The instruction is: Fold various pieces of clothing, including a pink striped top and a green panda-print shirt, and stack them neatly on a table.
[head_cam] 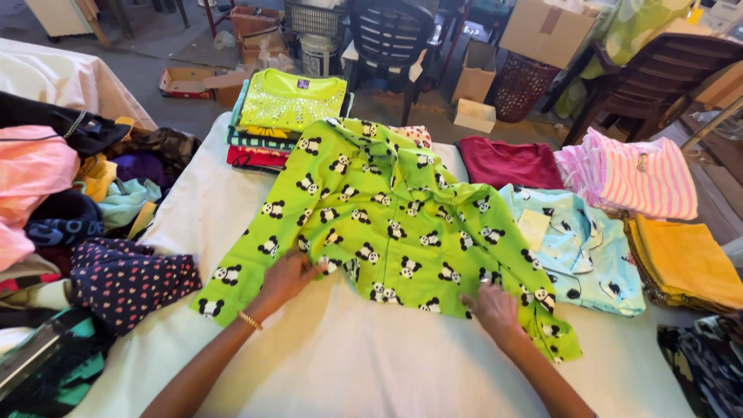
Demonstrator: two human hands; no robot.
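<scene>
Panda-print green shirt (387,217) lies spread flat on the white-covered table (348,364), centre of the scene. Both forearms extend from the near edge toward its hem. Left hand (285,280), gold bangle at the wrist, rests palm down with fingers loosely spread on the near left hem. Right hand (494,308) presses flat, fingers extended, on the near right hem. Fabric is thin, soft, lightly creased. Folded light-blue garment (580,248) lies just right; a folded stack (286,116) sits at the far side.
</scene>
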